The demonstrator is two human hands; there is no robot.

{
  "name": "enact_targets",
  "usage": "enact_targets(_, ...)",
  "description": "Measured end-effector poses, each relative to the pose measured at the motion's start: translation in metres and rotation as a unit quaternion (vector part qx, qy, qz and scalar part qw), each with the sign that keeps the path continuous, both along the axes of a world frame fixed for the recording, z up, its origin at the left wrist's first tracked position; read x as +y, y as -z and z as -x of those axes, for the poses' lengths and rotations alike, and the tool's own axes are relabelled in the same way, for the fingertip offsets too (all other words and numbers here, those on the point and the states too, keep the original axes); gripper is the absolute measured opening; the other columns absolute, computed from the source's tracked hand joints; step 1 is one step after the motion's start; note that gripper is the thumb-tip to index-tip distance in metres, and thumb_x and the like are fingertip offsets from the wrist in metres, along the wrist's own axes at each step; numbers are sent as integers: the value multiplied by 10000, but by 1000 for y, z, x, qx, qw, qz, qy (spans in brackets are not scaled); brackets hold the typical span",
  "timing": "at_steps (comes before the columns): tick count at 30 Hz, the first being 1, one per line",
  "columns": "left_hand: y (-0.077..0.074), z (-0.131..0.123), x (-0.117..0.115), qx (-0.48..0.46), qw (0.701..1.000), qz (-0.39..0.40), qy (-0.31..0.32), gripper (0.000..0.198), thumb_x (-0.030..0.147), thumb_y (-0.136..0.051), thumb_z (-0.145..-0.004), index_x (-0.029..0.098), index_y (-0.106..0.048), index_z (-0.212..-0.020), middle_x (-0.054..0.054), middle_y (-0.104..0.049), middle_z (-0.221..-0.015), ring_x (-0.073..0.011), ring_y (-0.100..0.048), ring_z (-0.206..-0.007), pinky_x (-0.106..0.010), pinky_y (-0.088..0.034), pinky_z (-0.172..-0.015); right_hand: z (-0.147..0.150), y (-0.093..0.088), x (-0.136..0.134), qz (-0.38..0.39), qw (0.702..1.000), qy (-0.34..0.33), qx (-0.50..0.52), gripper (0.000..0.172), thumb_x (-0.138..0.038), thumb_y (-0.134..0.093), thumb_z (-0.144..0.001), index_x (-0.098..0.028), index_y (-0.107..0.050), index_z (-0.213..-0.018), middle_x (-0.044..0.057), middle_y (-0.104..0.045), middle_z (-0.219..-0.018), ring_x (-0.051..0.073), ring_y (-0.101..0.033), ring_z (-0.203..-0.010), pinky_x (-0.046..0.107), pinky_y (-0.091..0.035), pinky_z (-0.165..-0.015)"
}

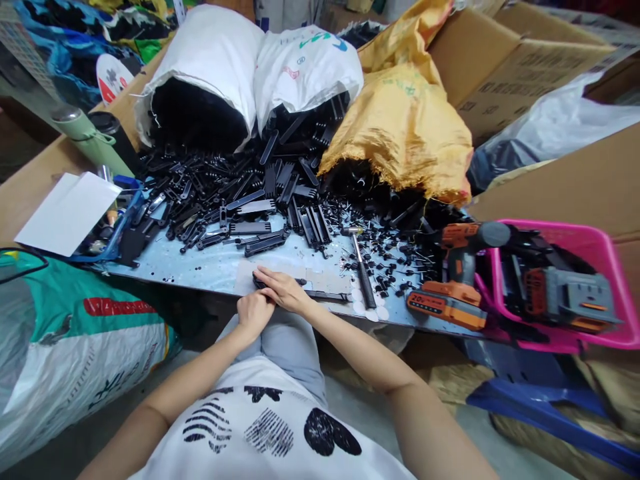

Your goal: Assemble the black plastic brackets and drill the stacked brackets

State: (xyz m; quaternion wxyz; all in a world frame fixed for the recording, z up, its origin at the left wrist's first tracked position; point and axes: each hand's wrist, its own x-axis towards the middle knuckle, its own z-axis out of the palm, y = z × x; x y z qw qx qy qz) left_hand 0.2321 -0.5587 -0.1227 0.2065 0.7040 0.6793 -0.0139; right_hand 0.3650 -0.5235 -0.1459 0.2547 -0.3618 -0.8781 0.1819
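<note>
Two hands met over the near edge of a blue table (213,265). The right hand (285,291) lay with its fingers across a black part (258,283), whose ends showed past them; the left hand (254,313) was bunched against the right. Whether either hand was gripping the part could not be told. A long black bar (327,295) lay just to the right along the edge, near white discs (373,314) and a hammer (363,267), its handle toward the edge.

Open room ran left of the hands along the edge, and in a narrow strip toward the parts pile (200,187). On the right, loose pins (387,267) and an orange drill (450,280) crowded the space. A green-and-white sack (100,347) stood below the left edge.

A blue tray (129,219) at left held small items, partly under a white sheet (67,212). A pink basket (620,280) at right held black pieces and a grey-and-orange device (575,300). Farther back, two white sacks (215,53) and a yellow sack (405,120) lay mouth-forward, dark parts at their openings, before an open carton (520,73).
</note>
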Motion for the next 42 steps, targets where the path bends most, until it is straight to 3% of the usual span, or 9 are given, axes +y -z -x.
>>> enact_targets(12,2,16,4,-34,999,-8,39,316,355,-463,-867,173,-718,-910,-128,-706,-853,-238,-661,-834,-295,-441,-732,7,-1,-3,5,998,36,-55,446,-321,-390,-959,-96,-458,-1339,161,-522,-1276,230,-480,-1062,416,-434,-961)
enact_targets(18,0,25,4,-22,997,-13,72,330,362,-452,-880,140,-696,-876,-148,-685,-821,-257,-649,-782,-325,-442,-699,10,-13,-8,-8,997,39,-73,419,-295,-364,-966,-82,-491,-1304,179,-490,-1312,233,-479,-1103,413,-435,-963)
enact_targets(21,-8,25,11,-40,984,-73,157,358,399,-425,-904,135,-667,-892,-149,-662,-868,-267,-618,-869,-344,-438,-738,-16,-20,-24,-51,996,67,-40,427,-317,-383,-958,-100,-483,-1313,186,-420,-1378,243,-431,-1222,417,-415,-994)
enact_targets(23,-10,18,20,-79,953,-148,253,380,443,-444,-897,133,-631,-1012,-166,-623,-1028,-291,-554,-1032,-379,-412,-836,-43,-19,-36,-77,988,129,-24,451,-339,-431,-939,-121,-462,-1332,184,-412,-1385,253,-414,-1257,426,-407,-1003)
enact_targets(27,-1,-7,42,-110,903,-160,384,535,496,-595,-807,116,-524,-1177,-151,-581,-1076,-293,-512,-1056,-400,-380,-881,-89,-1,-48,-73,985,143,-66,503,-367,-481,-920,-107,-429,-1347,195,-543,-1234,243,-547,-1104,381,-483,-887)
enact_targets(32,12,-18,51,-111,913,-132,371,465,458,-641,-785,142,-535,-1109,-112,-571,-1040,-270,-512,-1017,-374,-390,-834,-110,20,-34,-62,989,68,-117,523,-412,-501,-909,-91,-453,-1319,104,-625,-835,198,-598,-780,321,-504,-714)
enact_targets(35,12,-18,47,-112,914,-133,368,473,475,-638,-778,139,-536,-1094,-115,-562,-1049,-272,-506,-1017,-380,-386,-839,-114,21,-27,-67,986,22,-151,487,-428,-498,-908,-126,-500,-1291,78,-615,-801,180,-579,-741,292,-488,-689)
enact_targets(39,12,-19,42,-103,930,-128,330,450,453,-615,-800,142,-528,-1113,-118,-562,-1046,-278,-507,-1014,-382,-391,-808,-117,18,-26,-54,982,65,-167,500,-431,-464,-923,-126,-482,-1319,82,-604,-821,182,-562,-782,291,-474,-718)
enact_targets(42,14,-21,41,-105,928,-123,336,452,458,-629,-785,145,-534,-1097,-120,-561,-1040,-283,-506,-1022,-385,-387,-820,-119,18,-20,-49,987,-2,-152,467,-415,-429,-941,-133,-494,-1308,80,-593,-837,173,-550,-792,284,-465,-725)
